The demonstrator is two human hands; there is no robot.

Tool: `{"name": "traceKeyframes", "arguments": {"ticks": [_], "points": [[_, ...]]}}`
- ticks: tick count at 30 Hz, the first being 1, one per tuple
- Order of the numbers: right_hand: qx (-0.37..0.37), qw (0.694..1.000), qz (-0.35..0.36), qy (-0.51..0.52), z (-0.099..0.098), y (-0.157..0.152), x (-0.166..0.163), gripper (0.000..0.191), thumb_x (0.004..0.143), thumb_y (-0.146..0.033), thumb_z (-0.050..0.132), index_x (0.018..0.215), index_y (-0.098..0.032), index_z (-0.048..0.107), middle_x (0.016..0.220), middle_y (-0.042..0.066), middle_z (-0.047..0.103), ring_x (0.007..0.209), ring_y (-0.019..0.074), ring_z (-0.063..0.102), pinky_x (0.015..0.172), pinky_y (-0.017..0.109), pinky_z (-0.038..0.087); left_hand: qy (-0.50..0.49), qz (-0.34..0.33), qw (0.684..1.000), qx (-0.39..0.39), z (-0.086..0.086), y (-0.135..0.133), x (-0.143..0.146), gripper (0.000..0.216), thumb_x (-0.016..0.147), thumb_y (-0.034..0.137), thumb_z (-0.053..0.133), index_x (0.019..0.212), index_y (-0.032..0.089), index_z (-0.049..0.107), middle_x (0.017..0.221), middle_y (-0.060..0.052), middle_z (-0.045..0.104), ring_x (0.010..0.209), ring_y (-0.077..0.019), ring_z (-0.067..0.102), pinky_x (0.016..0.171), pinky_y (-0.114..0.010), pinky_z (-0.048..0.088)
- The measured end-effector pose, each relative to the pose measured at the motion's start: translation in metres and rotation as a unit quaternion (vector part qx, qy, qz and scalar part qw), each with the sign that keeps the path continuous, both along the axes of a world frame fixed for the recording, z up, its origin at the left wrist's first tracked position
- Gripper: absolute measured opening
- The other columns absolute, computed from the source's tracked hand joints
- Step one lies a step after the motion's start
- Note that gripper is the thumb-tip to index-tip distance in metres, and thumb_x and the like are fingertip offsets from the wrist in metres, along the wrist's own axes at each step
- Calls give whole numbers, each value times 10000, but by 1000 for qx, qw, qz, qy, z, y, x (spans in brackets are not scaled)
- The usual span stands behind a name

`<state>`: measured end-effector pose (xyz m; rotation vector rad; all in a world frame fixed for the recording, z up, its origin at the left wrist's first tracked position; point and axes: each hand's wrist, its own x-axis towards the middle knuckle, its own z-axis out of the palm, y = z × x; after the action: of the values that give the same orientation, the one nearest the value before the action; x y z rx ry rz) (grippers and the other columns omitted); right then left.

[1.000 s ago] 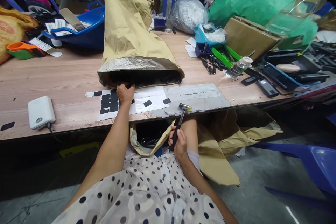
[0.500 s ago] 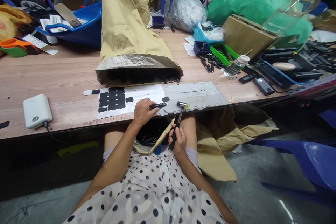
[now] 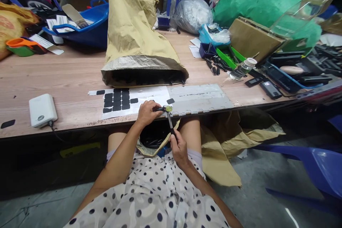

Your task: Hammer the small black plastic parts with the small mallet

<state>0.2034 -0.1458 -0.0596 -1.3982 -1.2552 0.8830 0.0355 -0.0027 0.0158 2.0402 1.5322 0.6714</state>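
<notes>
The left hand (image 3: 148, 114) pinches a small, dark, narrow piece (image 3: 158, 109) between thumb and fingers at the tabletop's (image 3: 53, 71) near edge, probably to steady it. The right hand (image 3: 179, 148) is closed around the black grip of a small metal-shafted hammer with a yellow-green face (image 3: 171, 123), its shaft slanting up from beyond that edge. The hammer's head covers the piece's right end (I cannot tell whether the 2 touch).

Under the work, a flat, scuffed grey board (image 3: 201, 98) lies along the near edge, likely to take knocks and spare the wood. To its left is a white paper sheet bearing black rounded squares (image 3: 152, 94), perhaps kept there for easy reach.

Just behind the sheet, a tan paper sack with a silvery lining (image 3: 139, 39) lies with its mouth facing the near edge, limiting room on the far side. A second tan sack (image 3: 160, 148) gapes below the edge, between the legs. A white plastic box with a cable (image 3: 42, 110) sits towards the near left corner; a clear bottle with a white cap (image 3: 242, 69) and a bright green tray (image 3: 223, 60) stand towards the right end, well apart from both hands.
</notes>
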Motion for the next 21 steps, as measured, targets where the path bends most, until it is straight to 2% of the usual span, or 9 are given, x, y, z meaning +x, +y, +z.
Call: {"name": "traceKeyframes", "arguments": {"ticks": [5,9,13,17,21], "points": [[52,996,-12,-72,3,1,-1,401,968,-373,502,1280,-197,683,1066,102,757,1024,261,705,892,404,596,2,6,1000,-6,1,0,2,117,776,279,718,883,252,756,838,-14,680,883,-227,574,818,-360,433],[59,994,-19,-90,5,1,-2,379,963,-366,513,1237,-197,714,1153,117,756,1070,274,710,942,418,588,-2,7,1000,0,1,-1,3,95,782,278,709,861,258,757,838,-13,682,884,-226,570,814,-357,433],[27,998,-32,-41,6,0,-2,380,951,-378,534,1223,-185,716,1074,110,765,1020,265,712,898,405,592,-4,5,1000,-5,1,-1,3,105,774,272,722,870,261,763,852,-11,691,891,-224,573,826,-361,434],[3,998,-47,35,4,-1,0,380,920,-385,582,1229,-199,701,952,79,743,927,243,690,731,348,590,-5,3,1000,-3,-1,0,1,115,776,294,724,880,263,763,858,-9,697,890,-226,578,838,-371,438],[-44,994,-39,97,4,-2,0,369,898,-414,609,1195,-216,700,826,39,687,744,198,634,568,289,524,-1,4,1000,0,-1,0,1,114,772,297,723,875,268,760,856,-11,695,888,-229,577,832,-370,441]]}}
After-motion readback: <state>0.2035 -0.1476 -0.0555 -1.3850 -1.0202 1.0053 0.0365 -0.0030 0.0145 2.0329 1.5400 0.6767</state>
